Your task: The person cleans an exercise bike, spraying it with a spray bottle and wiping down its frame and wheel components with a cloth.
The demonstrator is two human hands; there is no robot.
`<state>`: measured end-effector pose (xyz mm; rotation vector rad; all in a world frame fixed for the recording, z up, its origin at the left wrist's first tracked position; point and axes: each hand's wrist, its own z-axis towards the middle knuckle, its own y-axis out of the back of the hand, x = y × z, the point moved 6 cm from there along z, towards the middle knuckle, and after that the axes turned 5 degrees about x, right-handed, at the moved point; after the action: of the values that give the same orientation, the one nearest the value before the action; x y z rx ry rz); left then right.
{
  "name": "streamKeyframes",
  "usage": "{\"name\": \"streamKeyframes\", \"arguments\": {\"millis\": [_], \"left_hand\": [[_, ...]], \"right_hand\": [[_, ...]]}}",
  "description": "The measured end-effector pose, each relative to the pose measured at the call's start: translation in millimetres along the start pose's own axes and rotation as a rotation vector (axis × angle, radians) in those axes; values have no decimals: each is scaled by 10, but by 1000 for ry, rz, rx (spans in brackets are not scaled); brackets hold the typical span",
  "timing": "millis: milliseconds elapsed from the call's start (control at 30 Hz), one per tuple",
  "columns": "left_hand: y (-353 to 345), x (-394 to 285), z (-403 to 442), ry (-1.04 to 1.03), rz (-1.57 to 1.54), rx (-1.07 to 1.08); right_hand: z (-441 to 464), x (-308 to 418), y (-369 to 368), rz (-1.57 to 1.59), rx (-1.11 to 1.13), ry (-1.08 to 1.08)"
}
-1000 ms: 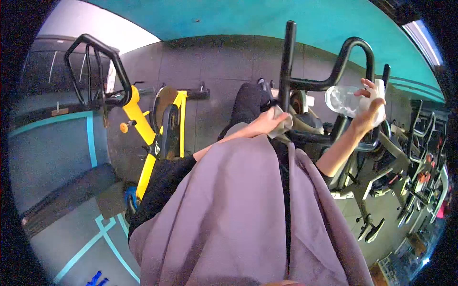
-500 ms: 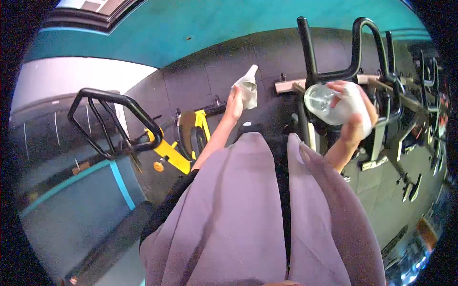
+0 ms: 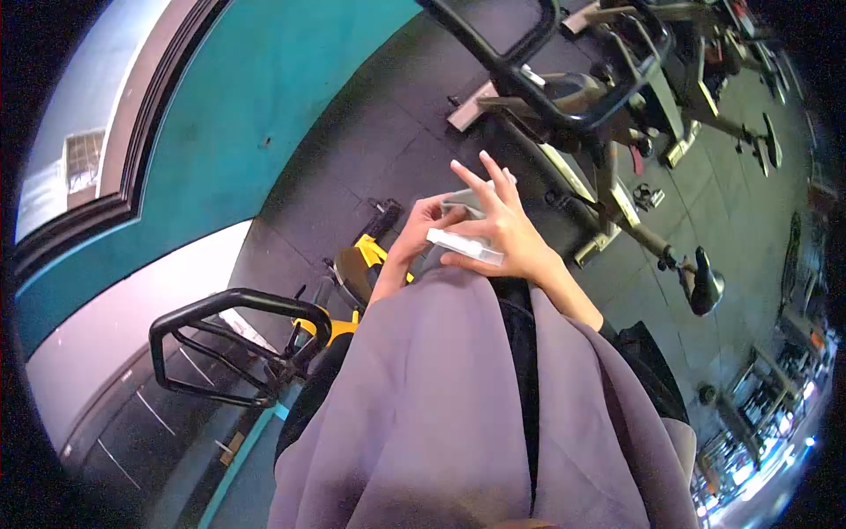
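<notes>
My left hand (image 3: 418, 233) is closed on a pale grey-white cloth (image 3: 465, 203), just above my lap. Beside it, touching or nearly touching the cloth, is my right hand (image 3: 518, 236), with two fingers stretched up and the thumb bent below. A white and clear bottle (image 3: 467, 246), showing only in part, lies between that thumb and the palm. The rest of the bottle is hidden, and how the fingers meet the cloth is hard to tell.
Black handlebars (image 3: 238, 300) of a yellow exercise bike stand at the left. More bikes with black handlebars (image 3: 577, 110) stand ahead and to the right, one with a black saddle (image 3: 707, 282). A teal wall (image 3: 256, 106) runs along the upper left.
Both hands have come together in front of me; the right one moved left with the bottle, the left one lower with the cloth. The view has turned, and the bikes appear shifted and tilted.
</notes>
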<state>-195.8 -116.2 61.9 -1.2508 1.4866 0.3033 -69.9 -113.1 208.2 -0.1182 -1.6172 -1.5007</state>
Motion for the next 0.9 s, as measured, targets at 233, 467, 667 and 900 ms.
{"name": "streamKeyframes", "arguments": {"millis": [233, 467, 667, 900], "left_hand": [[-703, -25, 376, 25, -67, 181], [-1673, 401, 941, -175, 369, 75], [-3483, 936, 1182, -468, 774, 350], [-4323, 2259, 1989, -197, 392, 223]], "right_hand": [[-727, -495, 185, 225, -8, -259], [-1884, -1240, 862, 288, -328, -501], [-3168, -2108, 1382, 272, -562, -493], [-3651, -2807, 1648, 267, -466, -536]]}}
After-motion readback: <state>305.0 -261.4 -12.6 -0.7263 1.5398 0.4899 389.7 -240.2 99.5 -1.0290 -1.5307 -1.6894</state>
